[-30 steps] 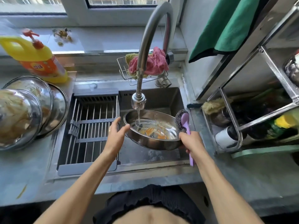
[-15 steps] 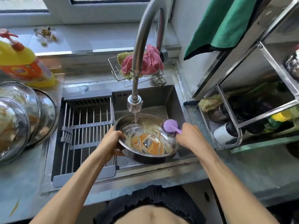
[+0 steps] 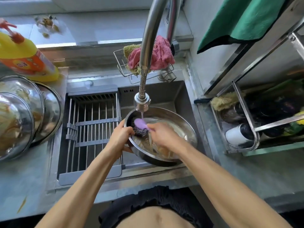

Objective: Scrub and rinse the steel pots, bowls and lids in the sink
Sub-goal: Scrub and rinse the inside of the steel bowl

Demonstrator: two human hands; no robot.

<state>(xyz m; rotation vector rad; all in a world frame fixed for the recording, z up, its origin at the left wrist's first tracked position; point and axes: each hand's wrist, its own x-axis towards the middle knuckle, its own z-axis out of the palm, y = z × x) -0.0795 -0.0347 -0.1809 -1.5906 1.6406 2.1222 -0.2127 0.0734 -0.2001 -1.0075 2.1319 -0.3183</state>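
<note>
A steel bowl (image 3: 177,119) with orange and pale food scraps inside is held tilted over the sink (image 3: 174,96) under the running tap (image 3: 142,102). My left hand (image 3: 120,139) grips the bowl's left rim. My right hand (image 3: 164,135) holds the purple handle of a scrubber (image 3: 139,125), whose dark steel-wool head presses on the bowl's inner left wall. Water falls from the tap onto the scrubber.
A slatted drain rack (image 3: 92,129) covers the sink's left half. Stacked steel bowls and lids (image 3: 24,116) lie on the left counter beside a yellow detergent bottle (image 3: 28,58). Pink cloths (image 3: 158,53) fill a wire basket behind the tap. A metal shelf rack (image 3: 255,122) stands at the right.
My right hand moved the scrubber from the bowl's right rim into the bowl and across to its left wall. The bowl shifted nearer to me and tilted.
</note>
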